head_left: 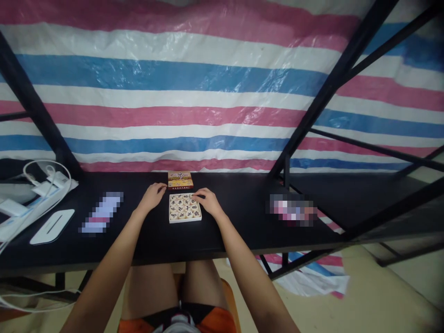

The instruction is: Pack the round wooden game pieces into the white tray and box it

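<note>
In the head view, a white open box (185,221) lies on the black table, filled with round, pale xiangqi pieces (180,208) in rows, bearing dark characters. Just behind it rests a yellow and red printed box lid (180,180). My left hand (152,196) lies by the lid's left side, fingers stretched out and nothing visible in them. At the box's far right corner, the fingertips of my right hand (207,202) close on a xiangqi piece, partly hidden by the fingers.
On the black table (243,231), a blurred-out flat object (102,213) and a white plate with a slot (52,226) lie to the left. White cables and a power strip (52,192) fill the far left. Another blurred item (293,209) sits right. Behind stands a striped sheet (180,115) between black posts.
</note>
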`<action>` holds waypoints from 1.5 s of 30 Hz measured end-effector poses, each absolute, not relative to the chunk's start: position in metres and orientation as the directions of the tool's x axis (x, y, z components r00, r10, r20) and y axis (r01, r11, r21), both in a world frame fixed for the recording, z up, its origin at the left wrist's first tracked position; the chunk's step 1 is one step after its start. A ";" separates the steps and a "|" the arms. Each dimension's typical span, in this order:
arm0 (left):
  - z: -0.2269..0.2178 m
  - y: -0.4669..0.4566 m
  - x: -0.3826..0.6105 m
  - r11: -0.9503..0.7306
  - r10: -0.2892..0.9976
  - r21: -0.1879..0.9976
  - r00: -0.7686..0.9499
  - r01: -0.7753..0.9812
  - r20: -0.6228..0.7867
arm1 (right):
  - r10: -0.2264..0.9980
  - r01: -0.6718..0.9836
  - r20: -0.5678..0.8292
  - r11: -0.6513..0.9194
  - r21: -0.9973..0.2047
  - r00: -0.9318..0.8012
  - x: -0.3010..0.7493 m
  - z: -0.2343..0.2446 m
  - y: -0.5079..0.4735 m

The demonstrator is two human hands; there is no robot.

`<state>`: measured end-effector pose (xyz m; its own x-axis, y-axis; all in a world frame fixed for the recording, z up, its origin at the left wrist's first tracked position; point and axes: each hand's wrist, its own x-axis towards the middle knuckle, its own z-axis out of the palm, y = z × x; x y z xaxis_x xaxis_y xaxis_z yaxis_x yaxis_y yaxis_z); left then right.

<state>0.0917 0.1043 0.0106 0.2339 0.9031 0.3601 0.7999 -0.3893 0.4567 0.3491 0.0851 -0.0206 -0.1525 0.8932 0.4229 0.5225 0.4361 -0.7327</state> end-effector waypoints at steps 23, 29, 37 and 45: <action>0.072 0.103 0.130 -0.282 0.947 0.584 0.123 0.761 0.297 | 0.949 0.315 0.250 0.181 -0.932 0.194 0.318 0.043 0.116; 0.047 0.014 0.134 -0.270 0.960 0.500 0.187 0.823 0.209 | 0.979 0.392 0.194 0.153 -0.907 0.065 0.336 0.023 0.059; 0.024 0.009 0.127 -0.179 0.982 0.292 0.152 0.940 0.112 | 0.971 0.742 0.228 0.105 -0.662 0.065 0.340 -0.006 0.045; 0.025 0.035 0.143 -0.218 0.976 0.067 0.219 0.974 -0.002 | 0.992 0.757 -0.105 -0.020 -0.653 -0.064 0.346 0.003 0.070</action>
